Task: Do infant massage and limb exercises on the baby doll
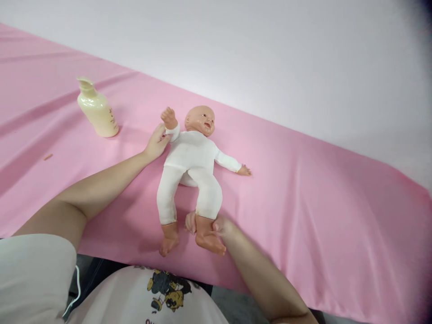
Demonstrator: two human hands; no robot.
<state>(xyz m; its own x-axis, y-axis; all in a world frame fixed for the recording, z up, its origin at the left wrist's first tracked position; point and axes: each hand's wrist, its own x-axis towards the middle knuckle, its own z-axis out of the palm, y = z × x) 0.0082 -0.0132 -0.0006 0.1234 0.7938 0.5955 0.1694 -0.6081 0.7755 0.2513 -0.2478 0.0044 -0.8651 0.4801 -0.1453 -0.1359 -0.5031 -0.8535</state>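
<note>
On the pink-covered tabletop [313, 202], the doll [191, 150] lies on its back between the person's arms. It is probably light; its white-clad trunk looks soft and the best place to lift, while the bare head seems firmer, perhaps slick. The right hand [222, 224] wraps one ankle; the left hand [157, 143] pinches the raised forearm's sleeve.
</note>
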